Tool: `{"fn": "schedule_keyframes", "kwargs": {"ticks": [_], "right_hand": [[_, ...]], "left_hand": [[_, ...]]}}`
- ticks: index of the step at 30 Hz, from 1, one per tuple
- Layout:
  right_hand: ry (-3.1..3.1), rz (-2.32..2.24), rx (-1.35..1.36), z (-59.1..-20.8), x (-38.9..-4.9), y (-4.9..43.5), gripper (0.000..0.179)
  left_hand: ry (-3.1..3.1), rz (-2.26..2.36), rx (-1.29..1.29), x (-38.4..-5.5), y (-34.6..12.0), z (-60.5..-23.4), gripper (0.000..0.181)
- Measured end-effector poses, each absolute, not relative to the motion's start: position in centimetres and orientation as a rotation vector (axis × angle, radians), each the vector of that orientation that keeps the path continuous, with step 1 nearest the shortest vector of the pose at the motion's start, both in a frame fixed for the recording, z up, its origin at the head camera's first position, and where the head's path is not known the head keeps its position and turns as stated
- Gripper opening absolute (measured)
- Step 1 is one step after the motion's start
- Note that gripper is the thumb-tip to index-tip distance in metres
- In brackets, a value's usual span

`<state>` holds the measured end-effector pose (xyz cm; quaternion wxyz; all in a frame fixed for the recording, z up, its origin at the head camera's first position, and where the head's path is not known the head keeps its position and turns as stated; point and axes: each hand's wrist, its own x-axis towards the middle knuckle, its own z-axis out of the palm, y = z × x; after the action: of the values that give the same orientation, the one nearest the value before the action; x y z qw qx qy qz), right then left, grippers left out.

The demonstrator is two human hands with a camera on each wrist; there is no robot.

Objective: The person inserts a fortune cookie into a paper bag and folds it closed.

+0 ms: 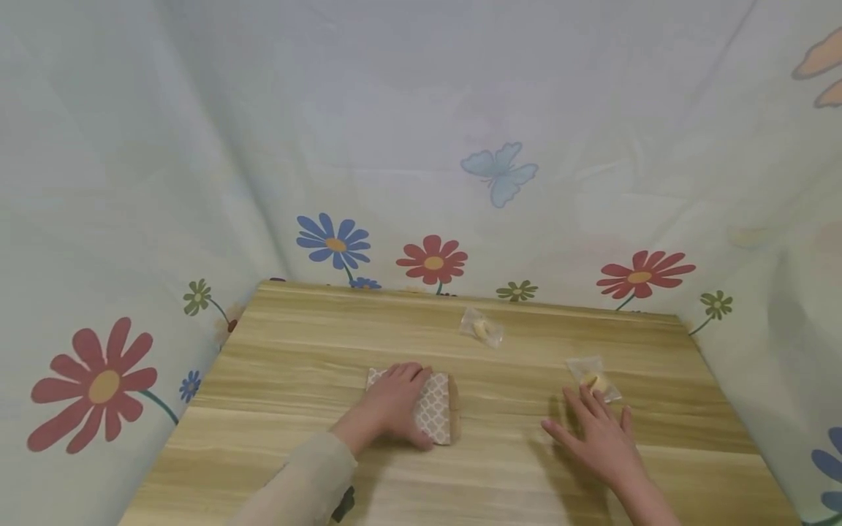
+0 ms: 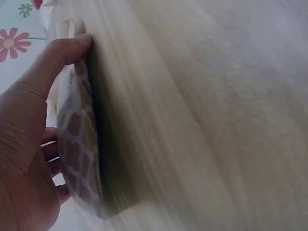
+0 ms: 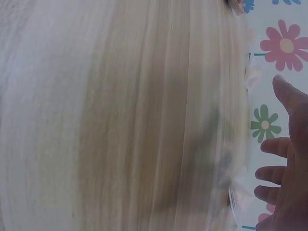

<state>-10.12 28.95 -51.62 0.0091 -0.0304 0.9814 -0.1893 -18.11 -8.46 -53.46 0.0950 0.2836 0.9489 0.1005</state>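
Observation:
My left hand (image 1: 395, 402) grips a flat paper bag (image 1: 434, 409) with a white lattice pattern on beige, lying on the table left of the middle. In the left wrist view, the thumb lies over one edge of the bag (image 2: 79, 139) and the fingers reach round its far side. My right hand (image 1: 601, 442) hovers with spread fingers, holding nothing visible. Its fingertips overlap a clear packet (image 1: 608, 391) with a small yellowish piece inside; whether they touch it I cannot tell. Farther back lies a similar clear packet (image 1: 470, 321).
The wood-grain table (image 1: 316, 321) backs onto a pale hanging cloth (image 1: 395, 131) printed with flowers and butterflies, which also rises at both sides. A small dark object (image 1: 343, 504) shows beside the left sleeve (image 1: 299, 478).

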Motion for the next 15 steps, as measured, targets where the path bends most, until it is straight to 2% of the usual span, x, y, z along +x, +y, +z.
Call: {"fn": "schedule_keyframes", "kwargs": {"ticks": [9,15], "right_hand": [[3.098,-0.592,-0.141,-51.5,-10.6,28.1,0.085],[3.094,-0.732,-0.251,-51.0,-11.5,26.9,0.075]], "left_hand": [[2.845,0.371,0.882,-18.0,-8.6,-53.8,0.123],[2.857,0.413,0.887,-17.9,-8.6,-53.6,0.122]]}}
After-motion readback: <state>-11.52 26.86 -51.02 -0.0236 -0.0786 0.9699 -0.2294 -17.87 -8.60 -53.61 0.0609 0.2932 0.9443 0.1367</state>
